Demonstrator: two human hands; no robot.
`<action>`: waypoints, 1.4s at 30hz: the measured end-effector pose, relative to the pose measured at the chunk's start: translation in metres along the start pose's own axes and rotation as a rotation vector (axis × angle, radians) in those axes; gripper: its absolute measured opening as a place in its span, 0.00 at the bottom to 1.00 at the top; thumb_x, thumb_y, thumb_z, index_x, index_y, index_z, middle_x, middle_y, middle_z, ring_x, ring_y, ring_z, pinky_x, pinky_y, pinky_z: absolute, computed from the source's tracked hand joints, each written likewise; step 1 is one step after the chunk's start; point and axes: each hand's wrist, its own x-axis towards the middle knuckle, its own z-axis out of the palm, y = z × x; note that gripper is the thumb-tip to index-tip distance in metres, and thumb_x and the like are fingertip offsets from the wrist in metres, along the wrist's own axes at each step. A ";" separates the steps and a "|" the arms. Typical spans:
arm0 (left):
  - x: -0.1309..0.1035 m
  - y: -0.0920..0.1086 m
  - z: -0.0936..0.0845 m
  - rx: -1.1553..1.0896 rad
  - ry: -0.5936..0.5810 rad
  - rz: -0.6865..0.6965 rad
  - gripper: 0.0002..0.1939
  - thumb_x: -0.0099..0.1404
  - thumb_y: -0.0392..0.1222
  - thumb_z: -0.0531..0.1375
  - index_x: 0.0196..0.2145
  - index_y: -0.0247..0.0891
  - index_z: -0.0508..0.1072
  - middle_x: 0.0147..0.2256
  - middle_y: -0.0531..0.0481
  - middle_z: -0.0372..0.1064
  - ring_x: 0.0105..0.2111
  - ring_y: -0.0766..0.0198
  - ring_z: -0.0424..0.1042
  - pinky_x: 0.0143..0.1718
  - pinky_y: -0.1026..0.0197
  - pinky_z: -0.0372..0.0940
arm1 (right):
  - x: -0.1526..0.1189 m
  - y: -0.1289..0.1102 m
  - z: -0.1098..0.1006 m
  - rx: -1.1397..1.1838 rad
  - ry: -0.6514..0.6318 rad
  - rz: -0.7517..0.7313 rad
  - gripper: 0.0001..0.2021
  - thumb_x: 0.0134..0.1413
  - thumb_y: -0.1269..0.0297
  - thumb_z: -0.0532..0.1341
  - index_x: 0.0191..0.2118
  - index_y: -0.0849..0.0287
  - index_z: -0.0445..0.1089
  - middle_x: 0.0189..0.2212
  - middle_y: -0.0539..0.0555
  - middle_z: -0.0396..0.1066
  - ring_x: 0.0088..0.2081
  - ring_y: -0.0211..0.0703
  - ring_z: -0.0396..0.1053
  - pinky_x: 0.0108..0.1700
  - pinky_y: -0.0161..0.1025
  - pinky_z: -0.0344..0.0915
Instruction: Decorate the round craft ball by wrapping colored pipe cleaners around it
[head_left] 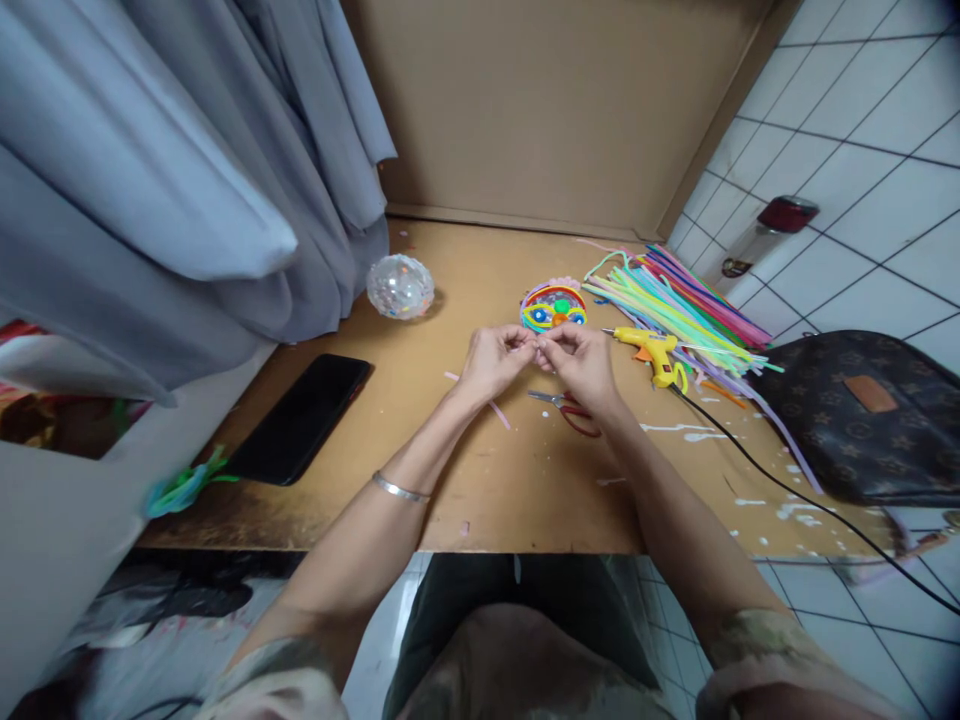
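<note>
My left hand (495, 360) and my right hand (583, 362) meet above the middle of the table, fingertips pinched together. Whatever they hold between them is too small to make out. Just beyond the fingers lies a round craft face (555, 305) with blue eyes ringed in yellow, an orange nose and a red and purple rim; my hands hide its lower part. Scissors with red handles (577, 415) rest below my right hand. A thin pink strip (498, 412) lies under my left wrist. To the right is a yellow glue gun (651, 352), lying on its side.
Bundled colourful pipe cleaners (675, 305) lie at the back right, beside a brown patterned bag (862, 415). The glue gun's black cable (757, 470) runs off the right edge. A transparent ball (401, 287) and a black phone (300, 418) are on the left, near a grey curtain (300, 150).
</note>
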 end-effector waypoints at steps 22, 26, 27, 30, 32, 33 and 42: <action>0.004 0.001 0.003 -0.255 -0.014 -0.063 0.08 0.59 0.33 0.60 0.23 0.34 0.74 0.23 0.53 0.72 0.25 0.69 0.69 0.35 0.65 0.63 | -0.007 0.010 0.010 -0.314 0.176 -0.343 0.08 0.59 0.63 0.59 0.28 0.55 0.68 0.25 0.51 0.71 0.29 0.41 0.68 0.36 0.41 0.67; 0.002 0.006 0.001 -0.202 -0.019 0.008 0.11 0.61 0.33 0.59 0.21 0.35 0.72 0.22 0.53 0.71 0.26 0.69 0.69 0.35 0.66 0.63 | -0.005 0.005 0.013 0.028 0.154 -0.065 0.11 0.54 0.54 0.64 0.29 0.56 0.71 0.24 0.49 0.72 0.26 0.38 0.69 0.31 0.37 0.69; 0.002 0.007 0.001 -0.186 -0.009 0.017 0.10 0.61 0.34 0.59 0.22 0.35 0.72 0.23 0.53 0.72 0.26 0.69 0.69 0.35 0.65 0.63 | -0.005 0.004 0.014 0.083 0.149 -0.022 0.12 0.53 0.52 0.65 0.29 0.56 0.72 0.23 0.48 0.72 0.26 0.37 0.68 0.30 0.37 0.69; 0.002 0.007 0.000 -0.131 0.054 0.020 0.07 0.62 0.35 0.59 0.25 0.35 0.73 0.25 0.52 0.74 0.27 0.68 0.71 0.34 0.65 0.64 | -0.004 -0.001 0.013 0.163 0.115 0.051 0.15 0.51 0.50 0.66 0.27 0.57 0.73 0.22 0.48 0.71 0.25 0.35 0.67 0.29 0.35 0.69; 0.002 0.006 -0.001 -0.090 0.081 0.027 0.05 0.61 0.36 0.60 0.28 0.35 0.74 0.26 0.52 0.75 0.28 0.68 0.71 0.35 0.65 0.65 | -0.004 -0.003 0.011 0.177 0.090 0.094 0.15 0.48 0.50 0.68 0.27 0.57 0.74 0.22 0.48 0.70 0.24 0.35 0.66 0.29 0.35 0.68; 0.002 0.004 -0.001 -0.075 0.084 0.035 0.04 0.61 0.36 0.60 0.29 0.35 0.74 0.27 0.52 0.75 0.28 0.68 0.72 0.35 0.65 0.65 | -0.004 -0.003 0.011 0.178 0.083 0.117 0.14 0.46 0.50 0.69 0.28 0.58 0.75 0.22 0.48 0.71 0.24 0.34 0.66 0.29 0.34 0.68; 0.002 -0.006 -0.001 -0.281 0.026 0.104 0.15 0.61 0.51 0.65 0.37 0.37 0.69 0.29 0.52 0.74 0.31 0.66 0.74 0.38 0.64 0.67 | 0.001 0.001 0.004 0.176 0.047 0.118 0.17 0.43 0.48 0.70 0.26 0.58 0.73 0.24 0.49 0.74 0.27 0.36 0.69 0.30 0.34 0.67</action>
